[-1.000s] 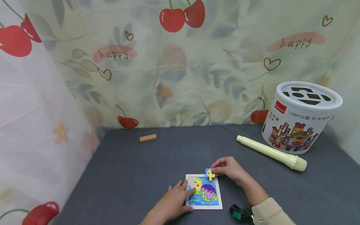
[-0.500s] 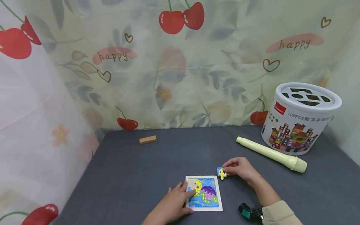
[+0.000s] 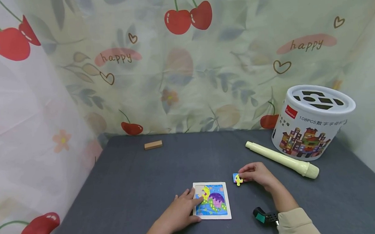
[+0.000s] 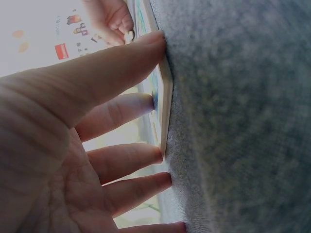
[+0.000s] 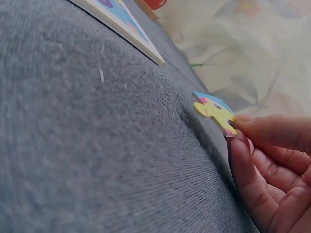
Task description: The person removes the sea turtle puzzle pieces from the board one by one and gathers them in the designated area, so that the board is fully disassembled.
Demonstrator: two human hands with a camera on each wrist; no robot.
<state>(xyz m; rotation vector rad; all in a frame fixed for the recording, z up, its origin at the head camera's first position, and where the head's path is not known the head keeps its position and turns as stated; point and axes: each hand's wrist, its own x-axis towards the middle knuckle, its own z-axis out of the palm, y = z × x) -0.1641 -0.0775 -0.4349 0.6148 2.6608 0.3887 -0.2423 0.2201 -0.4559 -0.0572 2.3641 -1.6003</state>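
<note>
A small framed jigsaw puzzle [image 3: 217,198] lies on the dark cloth, its picture a yellow-headed creature with a purple shell on blue. A bare patch of its tray shows at the upper left corner. My left hand [image 3: 180,208] rests on the puzzle's left side with its fingers spread; in the left wrist view the thumb [image 4: 131,53] and fingertips touch the pale frame [image 4: 166,104]. To the right of the puzzle, my right hand [image 3: 256,175] pinches a blue and yellow puzzle piece [image 5: 216,112] with an eye printed on it, held close over the cloth.
A pale yellow toy microphone [image 3: 282,159] lies beyond the right hand, before a white block bucket [image 3: 312,126]. At the back left is a small wooden block [image 3: 153,145]. A black strap [image 3: 265,216] hangs by the right sleeve. A printed curtain [image 3: 204,78] closes off the back.
My right hand has carried the puzzle piece from above the frame's upper right corner out to the right. The left hand has stayed on the puzzle.
</note>
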